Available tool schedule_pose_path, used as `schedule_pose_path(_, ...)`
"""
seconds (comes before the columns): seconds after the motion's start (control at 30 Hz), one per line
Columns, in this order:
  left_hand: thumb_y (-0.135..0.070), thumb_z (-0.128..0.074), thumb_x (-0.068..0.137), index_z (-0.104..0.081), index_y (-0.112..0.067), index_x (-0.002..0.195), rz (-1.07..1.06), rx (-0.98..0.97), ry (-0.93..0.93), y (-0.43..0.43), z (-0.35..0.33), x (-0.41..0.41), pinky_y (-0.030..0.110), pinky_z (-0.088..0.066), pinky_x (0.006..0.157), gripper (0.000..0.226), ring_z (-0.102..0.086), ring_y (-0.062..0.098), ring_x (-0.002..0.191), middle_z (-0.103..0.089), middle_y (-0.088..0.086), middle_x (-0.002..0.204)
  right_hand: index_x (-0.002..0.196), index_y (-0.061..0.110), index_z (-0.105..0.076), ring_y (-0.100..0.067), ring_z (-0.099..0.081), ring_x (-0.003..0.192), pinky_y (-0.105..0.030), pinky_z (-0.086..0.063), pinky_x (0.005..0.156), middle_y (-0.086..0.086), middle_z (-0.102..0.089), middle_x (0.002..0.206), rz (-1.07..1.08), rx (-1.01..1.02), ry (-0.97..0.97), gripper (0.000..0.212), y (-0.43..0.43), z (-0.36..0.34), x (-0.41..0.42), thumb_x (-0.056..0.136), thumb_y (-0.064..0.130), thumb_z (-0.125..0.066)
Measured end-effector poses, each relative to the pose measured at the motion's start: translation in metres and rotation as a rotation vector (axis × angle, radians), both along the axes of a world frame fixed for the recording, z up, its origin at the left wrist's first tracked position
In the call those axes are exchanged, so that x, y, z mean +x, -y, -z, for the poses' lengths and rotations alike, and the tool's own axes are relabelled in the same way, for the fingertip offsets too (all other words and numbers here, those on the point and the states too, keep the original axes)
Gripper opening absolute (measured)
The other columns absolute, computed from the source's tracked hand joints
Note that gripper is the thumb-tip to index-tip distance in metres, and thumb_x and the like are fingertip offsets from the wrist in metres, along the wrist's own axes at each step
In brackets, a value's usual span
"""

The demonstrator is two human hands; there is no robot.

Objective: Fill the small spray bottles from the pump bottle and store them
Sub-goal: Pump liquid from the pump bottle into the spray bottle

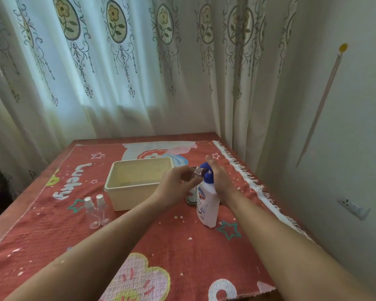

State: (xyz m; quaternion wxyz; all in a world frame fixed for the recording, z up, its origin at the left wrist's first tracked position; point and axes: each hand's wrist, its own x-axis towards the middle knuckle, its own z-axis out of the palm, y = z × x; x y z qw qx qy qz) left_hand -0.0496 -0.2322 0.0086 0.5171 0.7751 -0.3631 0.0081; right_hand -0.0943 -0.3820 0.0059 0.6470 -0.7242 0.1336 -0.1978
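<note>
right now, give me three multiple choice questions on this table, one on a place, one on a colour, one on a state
1. Where do the two capped spray bottles stand?
A. inside the bin
B. on the cloth, left of the bin
C. behind the pump bottle

2. What colour is the pump bottle's pump head?
A. blue
B. green
C. red

3. What is the left hand doing?
A. lying flat on the cloth
B. reaching into the bin
C. holding a small clear bottle at the pump's spout

Answers:
1 B, they stand by the bin's near left corner.
2 A, the head above the white body is blue.
3 C, its fingers curl round the bottle.
</note>
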Motion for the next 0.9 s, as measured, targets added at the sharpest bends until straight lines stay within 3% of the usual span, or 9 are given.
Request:
schedule_pose_path(0.1, -0.04, -0.07, 0.091, -0.072, -0.014, 0.099, -0.033, -0.001, 0.048, 0.0009, -0.0033, -0.0008, 0.012, -0.048, 0.052, 0.027, -0.063, 0.006, 0.07, -0.068, 0.0, 0.086, 0.058, 0.029, -0.069, -0.019, -0.058, 0.074, -0.041, -0.044, 0.086, 0.001, -0.063, 0.07, -0.035, -0.009, 0.008, 0.059, -0.0002, 0.0026, 0.0006, 0.099, 0.06, -0.042)
schedule_pose_path(0.2, -0.039, -0.073, 0.088, -0.073, -0.015, 0.095, -0.07, -0.016, 0.113, 0.0007, -0.0062, 0.001, 0.009, -0.045, 0.054, 0.025, -0.059, 0.01, 0.071, -0.066, 0.003, 0.087, 0.056, 0.025, -0.062, -0.021, -0.056, 0.07, -0.043, -0.043, 0.085, -0.003, -0.06, 0.068, -0.046, 0.039, 0.023, 0.06, -0.002, 0.0016, 0.0002, 0.093, 0.067, -0.043)
schedule_pose_path(0.37, -0.038, -0.073, 0.089, -0.076, -0.017, 0.095, -0.106, -0.002, 0.191, -0.001, -0.0046, 0.0054, 0.011, -0.046, 0.06, 0.022, -0.061, 0.013, 0.077, -0.066, -0.001, 0.086, 0.057, 0.024, -0.066, -0.024, -0.057, 0.075, -0.042, -0.044, 0.086, -0.006, -0.062, 0.072, -0.052, 0.06, 0.035, 0.056, 0.0008, 0.0024, -0.0002, 0.103, 0.048, -0.045)
schedule_pose_path(0.53, -0.031, -0.073, 0.089, -0.074, -0.013, 0.101, -0.104, 0.049, 0.231, -0.0009, -0.0058, 0.0072, 0.01, -0.047, 0.06, 0.021, -0.06, 0.008, 0.073, -0.063, -0.004, 0.087, 0.083, 0.016, -0.067, -0.026, -0.062, 0.079, -0.045, -0.051, 0.087, -0.008, -0.067, 0.078, -0.071, 0.101, 0.047, 0.037, 0.0046, 0.0033, -0.0029, 0.095, 0.049, -0.055)
schedule_pose_path(0.7, -0.033, -0.072, 0.089, -0.074, -0.014, 0.099, -0.077, 0.108, 0.226, -0.0027, -0.0045, 0.0084, 0.01, -0.047, 0.059, 0.022, -0.063, 0.009, 0.067, -0.064, 0.001, 0.09, 0.105, 0.005, -0.058, -0.013, -0.062, 0.062, -0.023, -0.053, 0.061, -0.006, -0.063, 0.08, -0.049, 0.148, 0.098, 0.013, 0.0044, -0.0001, -0.0027, 0.102, 0.017, -0.053)
schedule_pose_path(0.77, -0.035, -0.071, 0.089, -0.074, -0.014, 0.098, -0.076, 0.119, 0.222, -0.0041, -0.004, 0.0088, 0.01, -0.047, 0.059, 0.023, -0.064, 0.01, 0.067, -0.065, 0.001, 0.09, 0.104, 0.005, -0.056, -0.011, -0.059, 0.057, -0.022, -0.052, 0.058, -0.008, -0.06, 0.081, -0.039, 0.164, 0.1, 0.009, 0.0039, 0.0002, -0.0026, 0.102, 0.013, -0.052)
schedule_pose_path(0.83, -0.035, -0.071, 0.089, -0.074, -0.015, 0.097, -0.08, 0.121, 0.235, -0.0041, -0.0051, 0.009, 0.009, -0.046, 0.06, 0.021, -0.063, 0.007, 0.066, -0.065, 0.0, 0.088, 0.097, 0.005, -0.055, -0.015, -0.057, 0.058, -0.029, -0.049, 0.064, -0.012, -0.058, 0.077, -0.055, 0.171, 0.101, 0.017, 0.0031, 0.0019, -0.0031, 0.104, 0.021, -0.051)
schedule_pose_path(0.9, -0.034, -0.071, 0.09, -0.073, -0.014, 0.097, -0.087, 0.111, 0.245, -0.0034, -0.0078, 0.009, 0.008, -0.046, 0.059, 0.021, -0.063, 0.008, 0.067, -0.065, 0.0, 0.088, 0.086, 0.007, -0.058, -0.019, -0.056, 0.062, -0.035, -0.048, 0.074, -0.012, -0.058, 0.072, -0.087, 0.144, 0.069, 0.041, 0.0024, 0.0035, -0.0025, 0.103, 0.043, -0.05)
